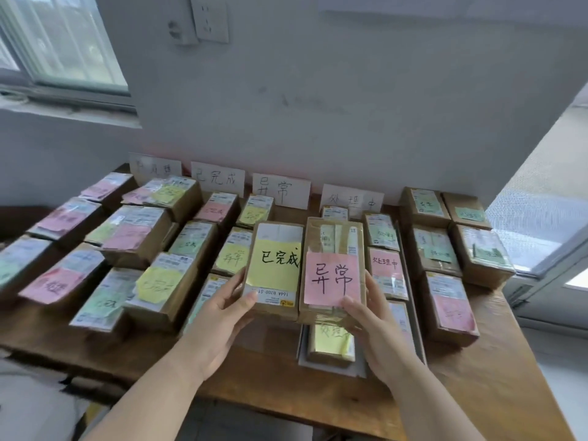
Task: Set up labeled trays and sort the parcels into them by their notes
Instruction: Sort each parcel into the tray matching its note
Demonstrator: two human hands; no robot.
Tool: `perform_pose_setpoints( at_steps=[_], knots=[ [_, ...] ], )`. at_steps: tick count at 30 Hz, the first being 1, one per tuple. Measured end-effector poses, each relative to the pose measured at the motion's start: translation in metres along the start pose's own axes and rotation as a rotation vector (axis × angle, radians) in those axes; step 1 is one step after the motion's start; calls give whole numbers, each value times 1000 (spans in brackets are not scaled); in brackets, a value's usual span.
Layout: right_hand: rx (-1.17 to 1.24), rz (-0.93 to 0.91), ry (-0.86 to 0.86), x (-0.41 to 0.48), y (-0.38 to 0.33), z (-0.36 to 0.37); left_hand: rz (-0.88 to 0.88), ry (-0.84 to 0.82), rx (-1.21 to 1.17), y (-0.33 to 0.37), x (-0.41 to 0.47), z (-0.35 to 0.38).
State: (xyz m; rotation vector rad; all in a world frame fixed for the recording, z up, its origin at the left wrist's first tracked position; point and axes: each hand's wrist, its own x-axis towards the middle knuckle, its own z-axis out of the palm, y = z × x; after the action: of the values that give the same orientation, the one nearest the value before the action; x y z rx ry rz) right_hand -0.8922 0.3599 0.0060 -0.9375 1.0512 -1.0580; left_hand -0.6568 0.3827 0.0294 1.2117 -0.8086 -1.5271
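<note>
My left hand grips a brown parcel with a yellow note by its lower left corner, thumb on top. Beside it, my right hand holds a taped parcel with a pink note, thumb on the note's lower edge. Both parcels are lifted side by side above the wooden table. Under them lies a white tray with a yellow-noted parcel in it. White label cards lean against the wall at the back, each with handwritten characters.
Many cardboard parcels with pink, green and yellow notes cover the table, at the left and right. A window is at upper left, a wall socket above, and a glass door at the right.
</note>
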Motion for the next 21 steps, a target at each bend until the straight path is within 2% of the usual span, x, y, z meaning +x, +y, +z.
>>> perform_pose_setpoints(
  at_steps=[10, 21],
  knots=[
    [159, 202, 168, 55, 25, 67, -59, 235, -238, 2, 10, -64],
    [90, 279, 334, 206, 21, 67, -103, 360, -198, 37, 83, -87]
  ],
)
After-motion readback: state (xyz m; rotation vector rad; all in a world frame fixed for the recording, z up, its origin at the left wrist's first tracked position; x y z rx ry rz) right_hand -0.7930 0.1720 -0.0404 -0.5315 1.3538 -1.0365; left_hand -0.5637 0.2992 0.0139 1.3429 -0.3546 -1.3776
